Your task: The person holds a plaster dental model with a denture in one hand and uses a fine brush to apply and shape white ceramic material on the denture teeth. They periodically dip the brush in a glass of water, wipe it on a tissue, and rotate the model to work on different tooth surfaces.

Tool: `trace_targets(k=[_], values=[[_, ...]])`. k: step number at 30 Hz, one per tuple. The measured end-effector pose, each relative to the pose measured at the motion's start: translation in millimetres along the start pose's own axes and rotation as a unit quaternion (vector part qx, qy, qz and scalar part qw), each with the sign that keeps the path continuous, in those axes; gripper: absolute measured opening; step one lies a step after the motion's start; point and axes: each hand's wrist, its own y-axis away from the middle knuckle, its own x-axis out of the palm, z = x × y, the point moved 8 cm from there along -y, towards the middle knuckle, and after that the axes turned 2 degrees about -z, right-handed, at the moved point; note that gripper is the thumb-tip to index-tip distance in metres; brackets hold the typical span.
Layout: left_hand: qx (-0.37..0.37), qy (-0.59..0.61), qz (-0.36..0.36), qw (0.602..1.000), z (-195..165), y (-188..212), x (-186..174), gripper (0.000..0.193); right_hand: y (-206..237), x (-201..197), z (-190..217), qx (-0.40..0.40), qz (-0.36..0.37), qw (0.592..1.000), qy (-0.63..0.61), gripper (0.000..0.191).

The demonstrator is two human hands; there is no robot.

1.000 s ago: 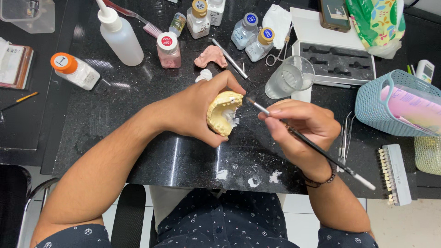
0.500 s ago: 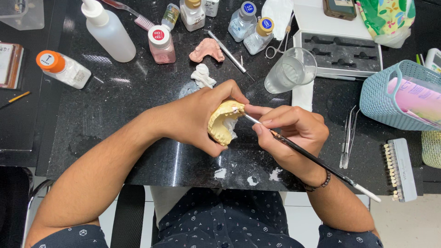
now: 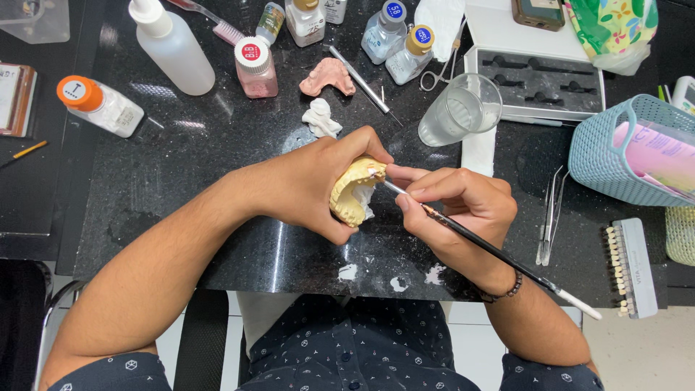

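Observation:
My left hand (image 3: 315, 185) grips a yellow plaster dental cast (image 3: 352, 192) above the black speckled worktop (image 3: 181, 166), fingers wrapped over its top and thumb under it. My right hand (image 3: 463, 210) holds a thin black-handled brush (image 3: 499, 253) like a pen. The brush tip touches the upper rim of the cast, next to my left fingertips. A bracelet sits on my right wrist.
Behind the hands lie a pink denture base (image 3: 327, 75), a white wad (image 3: 321, 118), a clear cup (image 3: 461, 110), several small bottles and a large white squeeze bottle (image 3: 172, 48). Tweezers (image 3: 550, 213), a tooth shade guide (image 3: 628, 268) and a teal basket (image 3: 622, 152) are at right.
Both hands and the cast shifted slightly down and left in view. The brush tip stays at the cast's upper rim.

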Motion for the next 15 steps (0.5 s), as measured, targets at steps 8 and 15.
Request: trace_targets(k=[8, 15], values=[[-0.005, 0.008, 0.004, 1.000, 1.1, -0.4, 1.7, 0.073, 0.1, -1.4, 0.8, 0.001, 0.001, 1.000, -0.004, 0.014], [0.002, 0.003, 0.001, 1.000, 0.8, -0.1, 1.3, 0.074, 0.0, -0.5, 1.1, 0.000, -0.001, 1.000, 0.000, 0.014]])
